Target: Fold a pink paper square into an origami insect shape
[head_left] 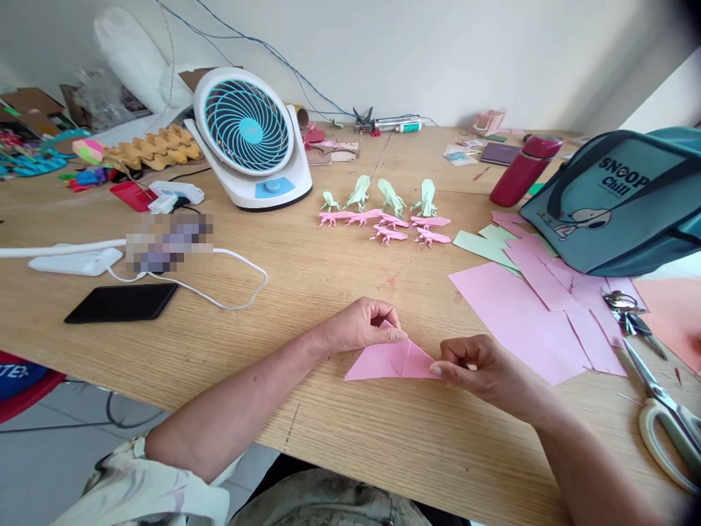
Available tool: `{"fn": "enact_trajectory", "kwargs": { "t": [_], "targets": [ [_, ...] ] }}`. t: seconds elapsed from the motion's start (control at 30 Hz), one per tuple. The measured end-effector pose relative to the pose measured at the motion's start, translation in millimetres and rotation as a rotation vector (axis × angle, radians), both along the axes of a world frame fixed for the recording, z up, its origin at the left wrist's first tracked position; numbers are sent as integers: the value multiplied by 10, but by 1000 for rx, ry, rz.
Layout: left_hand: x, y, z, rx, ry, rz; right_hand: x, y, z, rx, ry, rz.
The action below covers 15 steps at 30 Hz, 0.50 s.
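A folded piece of pink paper (377,363), roughly triangular with a crease down its right part, is between my hands just over the table. My left hand (364,323) pinches its top edge between thumb and fingers. At the paper's right corner, my right hand (475,365) grips it with thumb and forefinger. Beyond the hands stand several folded pink paper figures (388,233) that look like insects, with a row of pale green paper figures (390,196) behind them.
Loose pink sheets (515,314) and green strips (487,248) lie to the right. Scissors (665,420), a teal bag (618,201) and a red bottle (526,169) are on that side too. A fan (249,135), black phone (121,302) and white cable (257,292) occupy the left.
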<state>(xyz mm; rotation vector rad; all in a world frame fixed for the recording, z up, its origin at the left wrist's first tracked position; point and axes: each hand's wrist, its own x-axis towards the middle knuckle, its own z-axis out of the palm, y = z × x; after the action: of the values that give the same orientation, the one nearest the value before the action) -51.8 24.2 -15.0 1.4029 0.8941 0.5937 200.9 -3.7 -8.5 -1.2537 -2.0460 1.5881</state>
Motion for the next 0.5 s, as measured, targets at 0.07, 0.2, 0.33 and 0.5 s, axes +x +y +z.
{"fn": "enact_trajectory", "kwargs": {
  "t": [0.07, 0.2, 0.33, 0.5],
  "targets": [
    [-20, 13, 5, -50, -32, -1, 90, 19, 13, -8, -23, 12],
    [-40, 26, 9, -101, -8, -25, 110, 32, 55, 109, -8, -86],
    [-6, 11, -17, -71, 23, -6, -125, -35, 13, 165, 138, -133],
    [32, -14, -1, -89, -138, 37, -323, -68, -151, 47, 277, -241]
  ]
}}
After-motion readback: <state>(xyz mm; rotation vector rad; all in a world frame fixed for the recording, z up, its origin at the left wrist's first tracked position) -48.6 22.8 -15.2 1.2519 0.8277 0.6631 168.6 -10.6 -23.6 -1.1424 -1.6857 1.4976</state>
